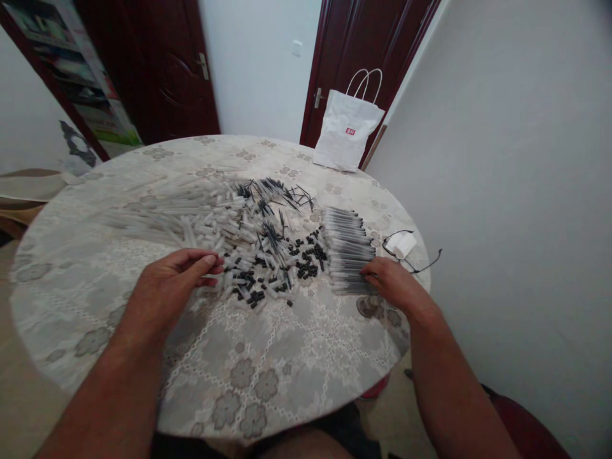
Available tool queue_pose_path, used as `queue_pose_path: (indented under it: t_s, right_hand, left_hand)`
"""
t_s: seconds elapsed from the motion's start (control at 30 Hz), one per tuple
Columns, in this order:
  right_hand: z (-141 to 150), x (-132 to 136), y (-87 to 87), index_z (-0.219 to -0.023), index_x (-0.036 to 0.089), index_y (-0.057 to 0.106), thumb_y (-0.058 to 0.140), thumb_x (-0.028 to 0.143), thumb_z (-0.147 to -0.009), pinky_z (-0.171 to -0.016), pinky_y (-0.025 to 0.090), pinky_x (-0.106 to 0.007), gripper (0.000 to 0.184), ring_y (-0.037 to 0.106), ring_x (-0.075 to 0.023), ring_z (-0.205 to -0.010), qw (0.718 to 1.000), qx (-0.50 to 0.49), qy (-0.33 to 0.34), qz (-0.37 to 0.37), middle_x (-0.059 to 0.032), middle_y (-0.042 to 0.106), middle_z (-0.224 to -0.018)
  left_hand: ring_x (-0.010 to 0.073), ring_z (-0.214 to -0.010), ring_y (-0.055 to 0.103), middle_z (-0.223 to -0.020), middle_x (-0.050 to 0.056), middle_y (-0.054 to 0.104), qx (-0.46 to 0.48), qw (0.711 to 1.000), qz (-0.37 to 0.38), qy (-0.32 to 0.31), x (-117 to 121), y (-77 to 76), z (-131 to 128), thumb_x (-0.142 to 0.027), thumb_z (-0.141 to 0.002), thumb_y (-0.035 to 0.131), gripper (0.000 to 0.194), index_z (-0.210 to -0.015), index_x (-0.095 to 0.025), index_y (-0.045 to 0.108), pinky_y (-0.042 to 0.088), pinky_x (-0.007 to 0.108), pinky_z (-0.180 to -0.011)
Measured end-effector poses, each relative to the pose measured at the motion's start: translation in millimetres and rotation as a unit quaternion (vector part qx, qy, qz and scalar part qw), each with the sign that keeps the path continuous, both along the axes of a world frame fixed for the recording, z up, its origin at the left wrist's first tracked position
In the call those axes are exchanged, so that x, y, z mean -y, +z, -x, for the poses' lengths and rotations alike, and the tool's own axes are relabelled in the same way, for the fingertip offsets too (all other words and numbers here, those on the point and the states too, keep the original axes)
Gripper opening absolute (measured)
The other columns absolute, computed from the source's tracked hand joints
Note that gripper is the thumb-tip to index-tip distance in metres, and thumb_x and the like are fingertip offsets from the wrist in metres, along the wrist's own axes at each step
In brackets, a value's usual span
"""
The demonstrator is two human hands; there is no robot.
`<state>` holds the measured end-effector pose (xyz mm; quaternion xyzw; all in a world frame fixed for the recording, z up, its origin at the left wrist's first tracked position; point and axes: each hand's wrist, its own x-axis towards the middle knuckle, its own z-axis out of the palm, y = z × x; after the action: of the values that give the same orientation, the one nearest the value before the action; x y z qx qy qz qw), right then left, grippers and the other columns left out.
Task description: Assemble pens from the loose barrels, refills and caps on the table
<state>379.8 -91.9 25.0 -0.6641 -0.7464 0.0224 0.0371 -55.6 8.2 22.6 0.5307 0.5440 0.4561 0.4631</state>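
My left hand (179, 274) is at the near left edge of a heap of pen parts, thumb and fingertips pinched together; what is between them is too small to make out. The heap holds translucent caps (229, 229), small black plugs (310, 258), dark slim refills (272, 236) and long clear barrels (162, 213). To the right, my right hand (394, 284) has its fingers closed on the dark end of a pen at the near side of a neat row of pens (351, 248). The pens lie side by side, dark ends to the right.
Eyeglasses (421, 264) and a white roll-like item (401, 245) lie right of the row. A white paper bag (347, 131) stands at the back of the round table (287, 382) with its patterned cloth. The wall (502, 159) is close on the right.
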Motion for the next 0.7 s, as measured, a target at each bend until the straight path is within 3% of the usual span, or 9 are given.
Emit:
queue_pose_path:
  t_s: [0.17,0.4,0.5,0.7]
  right_hand:
    - [22,-2,11.3,-0.104,0.016,0.075,0.055,0.020,-0.095,-0.086,0.048,-0.033,0.022,0.066,-0.0241,-0.094,0.998,-0.003,-0.001,-0.066,-0.0109,0.072,-0.099]
    - [122,-21,33.7,-0.105,0.022,0.071,0.055,0.021,-0.097,-0.082,0.047,-0.029,0.018,0.066,-0.0209,-0.093,0.993,-0.025,0.113,-0.013,-0.0069,0.071,-0.097]
    - [163,-37,35.6,-0.103,0.021,0.069,0.056,0.025,-0.098,-0.078,0.047,-0.029,0.015,0.067,-0.0211,-0.092,0.996,0.020,0.090,0.011,-0.0076,0.070,-0.095]
    - [215,-61,23.0,-0.121,0.023,0.060,0.051,0.043,-0.101,-0.078,0.048,-0.031,0.029,0.065,-0.0239,-0.101,0.997,0.063,0.053,-0.002,-0.0097,0.067,-0.111]
  left_hand:
    - [0.0239,-0.084,0.073,-0.091,0.009,0.077,-0.009,1.000,0.004,0.012,0,1.8,1,-0.044,-0.075,0.077,0.030,-0.091,-0.018,0.074,0.061,0.032,-0.070]
    - [0.0218,-0.072,0.069,-0.077,0.006,0.075,-0.058,0.998,-0.006,0.021,-4,-5.9,3,-0.044,-0.073,0.076,0.028,-0.087,-0.020,0.076,0.052,0.026,-0.059]
    - [0.0215,-0.072,0.068,-0.079,0.005,0.076,-0.140,0.989,-0.034,0.008,-5,-11.6,7,-0.044,-0.078,0.072,0.028,-0.092,-0.020,0.077,0.050,0.027,-0.064]
    - [0.0233,-0.086,0.070,-0.095,0.007,0.077,-0.327,0.939,-0.105,0.023,-5,-14.2,18,-0.035,-0.089,0.059,0.026,-0.103,-0.019,0.075,0.049,0.033,-0.082]
